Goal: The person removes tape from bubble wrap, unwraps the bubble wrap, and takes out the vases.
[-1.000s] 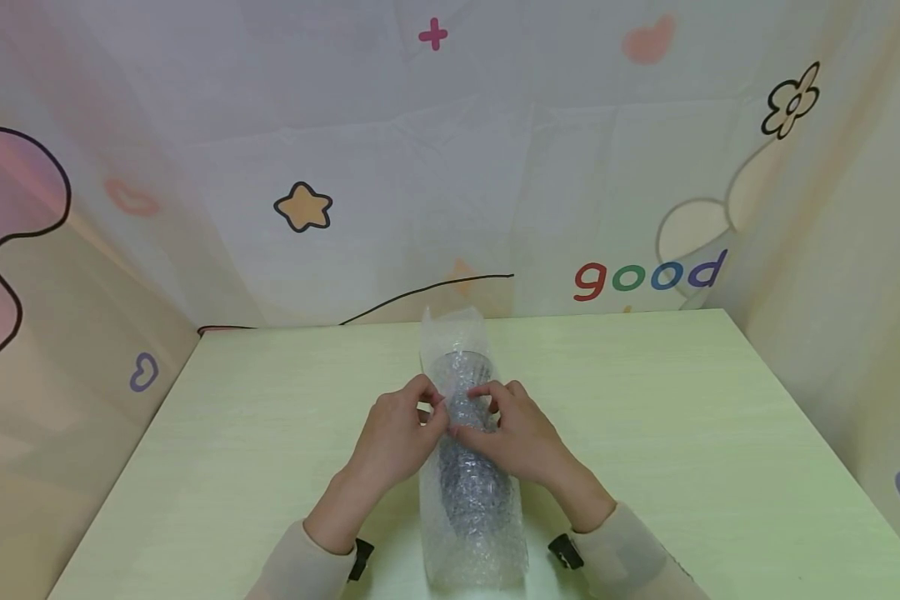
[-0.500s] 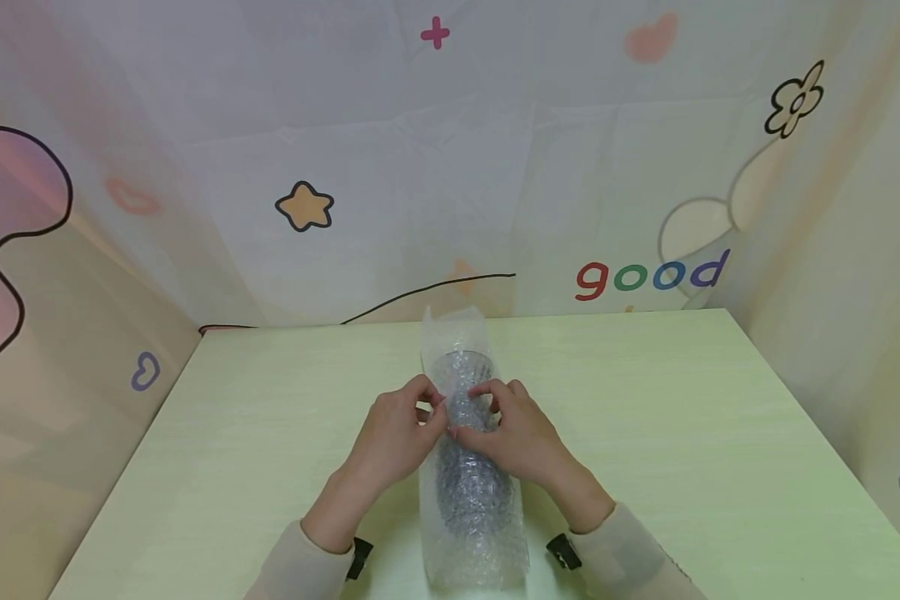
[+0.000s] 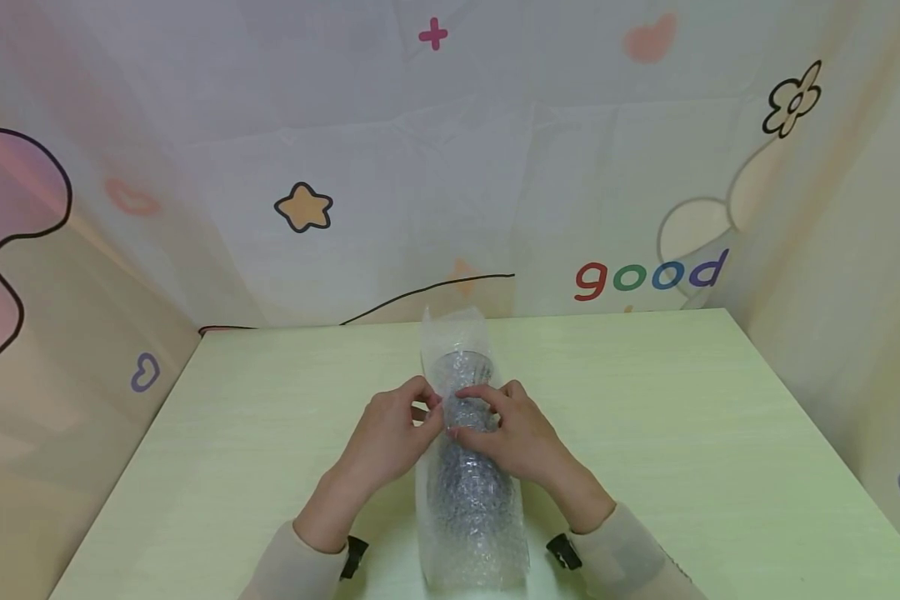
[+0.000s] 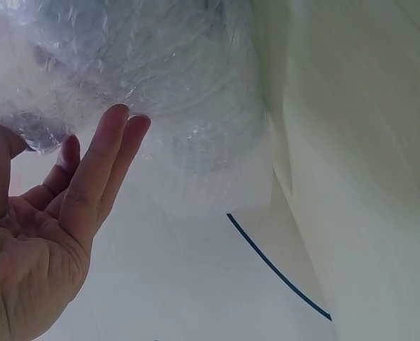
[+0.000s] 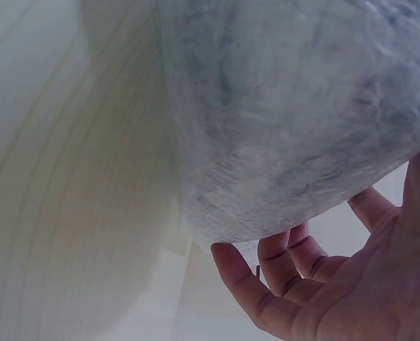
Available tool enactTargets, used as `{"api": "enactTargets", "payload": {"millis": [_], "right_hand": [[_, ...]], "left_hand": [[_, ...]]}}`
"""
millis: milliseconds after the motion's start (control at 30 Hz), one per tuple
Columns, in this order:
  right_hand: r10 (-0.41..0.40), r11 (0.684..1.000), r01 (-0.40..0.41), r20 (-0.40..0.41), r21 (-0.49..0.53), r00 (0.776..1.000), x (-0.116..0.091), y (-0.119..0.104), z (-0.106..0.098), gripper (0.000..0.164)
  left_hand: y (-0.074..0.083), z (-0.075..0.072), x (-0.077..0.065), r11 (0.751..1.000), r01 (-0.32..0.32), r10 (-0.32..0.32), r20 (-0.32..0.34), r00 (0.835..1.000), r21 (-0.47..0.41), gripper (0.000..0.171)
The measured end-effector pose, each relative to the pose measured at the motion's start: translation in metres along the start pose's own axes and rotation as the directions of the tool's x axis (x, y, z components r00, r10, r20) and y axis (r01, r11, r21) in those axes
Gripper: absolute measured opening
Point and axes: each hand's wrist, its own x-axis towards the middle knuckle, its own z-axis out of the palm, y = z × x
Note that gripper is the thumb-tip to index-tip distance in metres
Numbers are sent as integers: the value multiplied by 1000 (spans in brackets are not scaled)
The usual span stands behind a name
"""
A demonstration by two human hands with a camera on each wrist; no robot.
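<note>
A dark, roughly cylindrical object (image 3: 468, 483) lies lengthwise on the table inside bubble wrap (image 3: 456, 331); its kind is hidden by the wrap. On the left side of the bundle, my left hand (image 3: 390, 433) pinches the edge of the bubble wrap between thumb and forefinger. Its other fingers (image 4: 99, 160) extend along the wrap in the left wrist view. My right hand (image 3: 521, 433) rests over the right side of the bundle, thumb and curled forefinger on the wrap near the left hand. In the right wrist view, the right hand's fingers (image 5: 252, 284) bend against the wrap.
The pale green table (image 3: 682, 433) runs back to a printed cloth backdrop (image 3: 420, 208) with cartoon shapes and the word "good". Cloth also hangs along the left and right sides. The wrap's far end reaches nearly to the table's back edge.
My left hand has shifted slightly to the left, drawing the wrap's edge with it. The right forefinger has moved a little leftward across the wrap; the bundle stays in place.
</note>
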Motion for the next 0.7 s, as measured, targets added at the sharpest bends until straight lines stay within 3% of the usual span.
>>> {"api": "enactTargets", "payload": {"millis": [700], "right_hand": [[-20,1000,20,-2,-9,1000,0,0,-1,46]], "left_hand": [[-8,-11,-3,999,30,-30,-5,1000,34,7]]}}
